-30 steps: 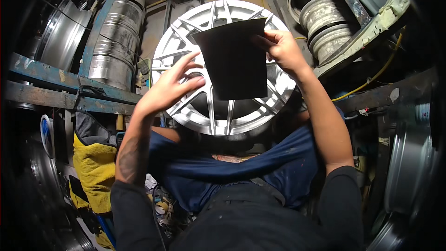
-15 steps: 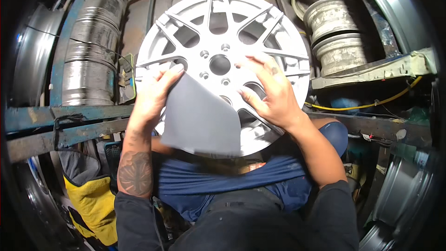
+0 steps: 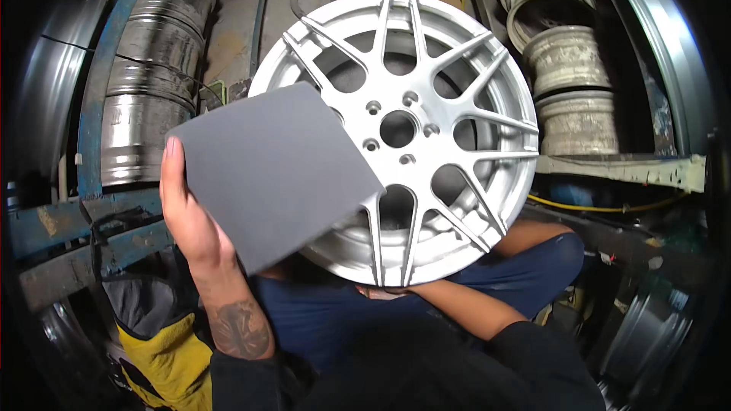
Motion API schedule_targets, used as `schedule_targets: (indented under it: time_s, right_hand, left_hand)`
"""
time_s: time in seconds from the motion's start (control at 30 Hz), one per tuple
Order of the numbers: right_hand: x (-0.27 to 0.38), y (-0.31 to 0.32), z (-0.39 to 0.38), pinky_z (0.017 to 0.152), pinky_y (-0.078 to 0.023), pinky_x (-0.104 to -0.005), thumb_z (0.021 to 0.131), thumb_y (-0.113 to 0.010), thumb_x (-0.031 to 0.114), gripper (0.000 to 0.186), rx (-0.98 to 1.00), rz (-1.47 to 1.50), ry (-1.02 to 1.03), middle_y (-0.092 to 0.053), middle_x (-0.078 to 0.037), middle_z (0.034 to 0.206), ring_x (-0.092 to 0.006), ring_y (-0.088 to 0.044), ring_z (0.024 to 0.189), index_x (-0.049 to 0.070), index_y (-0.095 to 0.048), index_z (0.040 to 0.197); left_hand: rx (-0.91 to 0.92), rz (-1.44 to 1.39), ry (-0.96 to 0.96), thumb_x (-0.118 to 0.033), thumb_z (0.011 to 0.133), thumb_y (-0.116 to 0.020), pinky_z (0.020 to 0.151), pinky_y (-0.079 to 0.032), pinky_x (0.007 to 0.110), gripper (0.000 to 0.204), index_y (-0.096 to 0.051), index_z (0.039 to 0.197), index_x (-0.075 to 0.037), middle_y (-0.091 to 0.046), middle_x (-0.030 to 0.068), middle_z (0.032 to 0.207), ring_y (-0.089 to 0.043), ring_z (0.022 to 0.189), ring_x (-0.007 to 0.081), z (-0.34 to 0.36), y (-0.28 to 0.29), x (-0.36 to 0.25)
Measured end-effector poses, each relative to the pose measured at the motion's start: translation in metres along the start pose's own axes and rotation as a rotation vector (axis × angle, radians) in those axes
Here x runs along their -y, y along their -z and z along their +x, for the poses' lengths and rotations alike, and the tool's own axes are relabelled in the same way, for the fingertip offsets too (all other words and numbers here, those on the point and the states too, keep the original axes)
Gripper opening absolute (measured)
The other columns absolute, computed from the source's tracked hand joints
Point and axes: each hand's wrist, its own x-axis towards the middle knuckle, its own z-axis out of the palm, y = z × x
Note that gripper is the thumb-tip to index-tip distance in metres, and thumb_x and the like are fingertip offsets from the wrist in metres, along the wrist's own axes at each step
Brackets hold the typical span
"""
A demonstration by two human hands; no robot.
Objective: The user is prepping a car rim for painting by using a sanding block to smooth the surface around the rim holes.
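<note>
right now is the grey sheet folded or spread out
Spread out: the grey sheet, held in the left hand, shows one broad, smooth face with no visible crease.

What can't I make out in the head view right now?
- Right hand: head view, hidden by the silver wheel; only the right forearm shows.
- Left hand: head view, most fingers hidden behind the grey sheet.
- Wheel's left part: head view, covered by that sheet.
- Right-hand stack of rims: head view, top cut off by the upper edge.
</note>
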Motion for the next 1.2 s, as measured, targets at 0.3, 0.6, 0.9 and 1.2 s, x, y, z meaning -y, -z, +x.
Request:
schedule_targets:
  time_s: [0.3, 0.6, 0.9, 1.2]
  right_hand:
    - [-0.051, -0.002, -0.027, 0.095, -0.051, -0.0417, 0.092, -0.06, 0.032, 0.045, -0.151, -2.336, 0.425, -0.061, -0.02, 0.13, -0.0317, -0.058, 0.122, 0.004, -0.058, 0.128]
    - [-0.071, 0.026, -0.036, 0.094, -0.051, -0.0412, 0.09, -0.063, 0.037, 0.048, -0.169, -2.667, 0.403, -0.064, -0.02, 0.126, -0.0324, -0.061, 0.118, 0.003, -0.062, 0.123]
    - [-0.18, -0.034, -0.113, 0.088, -0.054, -0.0468, 0.093, -0.061, 0.045, 0.043, -0.532, -3.228, 0.736, -0.073, -0.019, 0.103, -0.0384, -0.068, 0.101, 0.005, -0.074, 0.104]
    - [-0.281, -0.087, -0.364, 0.088, -0.053, -0.0371, 0.088, -0.076, 0.019, 0.035, 0.408, -2.676, 1.736, -0.073, -0.014, 0.108, -0.0254, -0.07, 0.099, 0.002, -0.068, 0.118]
  left_hand:
    - [-0.006, 0.474, -0.107, -0.024, 0.104, -0.05, 0.089, -0.044, 0.026, 0.036, -0.061, 0.119, 0.006, -0.066, 0.0079, 0.107, -0.059, 0.096, 0.0123, 0.011, 0.002, 0.019]
    - [0.032, 0.436, -0.159, -0.021, 0.105, -0.05, 0.092, -0.043, 0.027, 0.034, -0.062, 0.12, 0.007, -0.066, 0.008, 0.111, -0.059, 0.1, 0.0131, -0.018, 0.004, 0.014]
    - [0.243, 0.28, -0.211, -0.021, 0.103, -0.056, 0.08, -0.044, 0.023, 0.026, -0.066, 0.104, 0.004, -0.067, 0.003, 0.098, -0.057, 0.087, 0.0083, -0.046, 0.014, 0.019]
    - [0.579, 0.729, -0.258, -0.013, 0.098, -0.061, 0.06, -0.039, 0.02, 0.02, -0.068, 0.094, 0.005, -0.061, -0.0056, 0.077, -0.05, 0.067, 0.0021, -0.071, -0.023, 0.03]
